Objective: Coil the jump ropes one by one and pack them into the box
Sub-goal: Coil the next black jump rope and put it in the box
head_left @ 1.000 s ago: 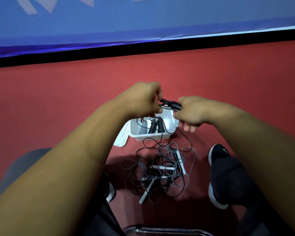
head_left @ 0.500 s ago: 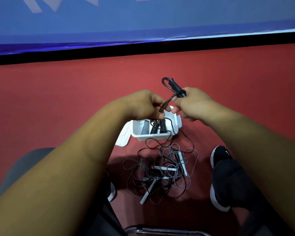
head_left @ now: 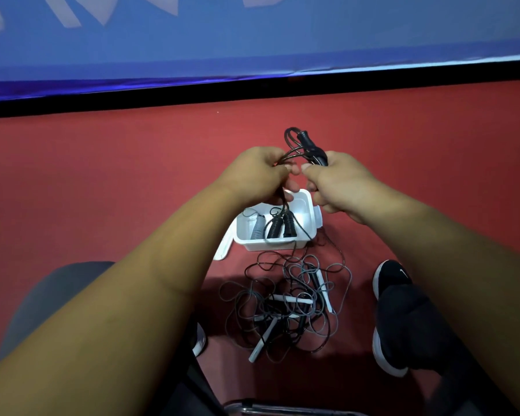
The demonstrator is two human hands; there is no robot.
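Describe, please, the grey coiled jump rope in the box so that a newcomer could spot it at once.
On the red floor, just beyond the tangled pile of ropes, sits an open white box. Three coiled ropes stand side by side in it. The one you want is the leftmost coil, the only grey one; its two neighbours are black.

Bare forearms (head_left: pixel 162 280), dark trousers (head_left: pixel 418 325), black shoes (head_left: pixel 391 274) with white soles
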